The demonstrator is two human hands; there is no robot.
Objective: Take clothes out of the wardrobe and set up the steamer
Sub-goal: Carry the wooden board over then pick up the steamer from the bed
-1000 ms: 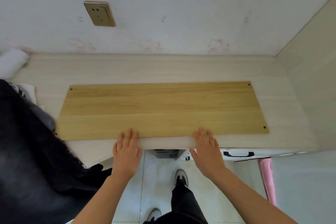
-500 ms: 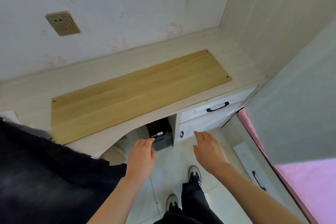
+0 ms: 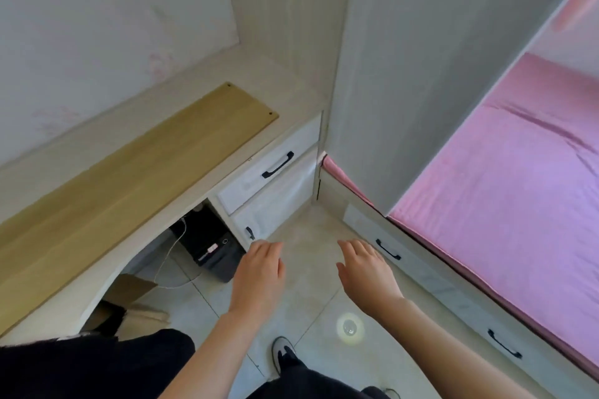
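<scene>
— Hands: two, both bare and empty. Left hand (image 3: 259, 272) hangs loose, palm down, fingers barely spread, over the floor just off the desk (image 3: 285, 87) corner; right hand (image 3: 366, 272) the same, spread wider, further from the desk, toward the bed (image 3: 518, 172).

— Step in hand?

— Judged: the walk to the wardrobe, nothing taken out yet. Tall pale panel (image 3: 421, 74) rising beside the desk may be its side, though I can't tell. No steamer anywhere in sight, so both the task's things are out of view. Dark cloth (image 3: 81, 366) at the desk's near end, one piece; whether it belongs to the job is unclear.

— Next move?

— Probably finding a door handle and pulling with either free hand.

— Rest of the count?

— On the desk: one wooden board (image 3: 129, 172). Under it: one black box (image 3: 210, 243), one white cable (image 3: 168, 256), one cardboard piece (image 3: 133, 288). Desk front: two drawer fronts, two black handles. Bed base: two more handles. Floor beside the desk: one shoe (image 3: 283, 350).
</scene>
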